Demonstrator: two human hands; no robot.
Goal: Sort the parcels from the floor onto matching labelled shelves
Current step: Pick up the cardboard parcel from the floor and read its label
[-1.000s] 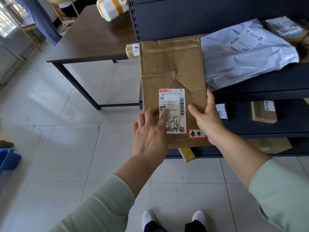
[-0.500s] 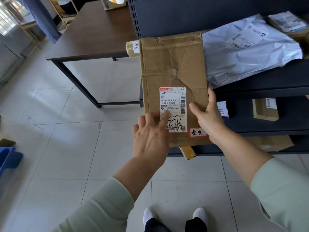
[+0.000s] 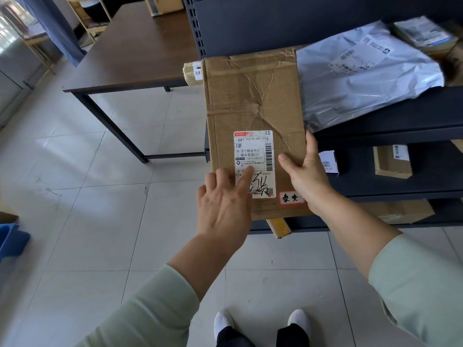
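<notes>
A flat brown cardboard parcel with a white shipping label and a small red-bordered sticker lies with its far end on the dark shelf, its near end sticking out over the shelf edge. My right hand grips the parcel's right near edge, thumb on top. My left hand rests at the near left part with fingers spread, the index finger touching the label. A grey plastic mailer lies on the same shelf right beside the parcel.
A brown table stands to the left of the shelf unit. A taped roll parcel pokes out behind the cardboard parcel. Small boxes sit on the lower shelf, another carton below. A blue bin is at far left.
The parcel has slid a little further onto the shelf. My left hand has drawn back toward the near edge, its index finger now on the label's lower part.
</notes>
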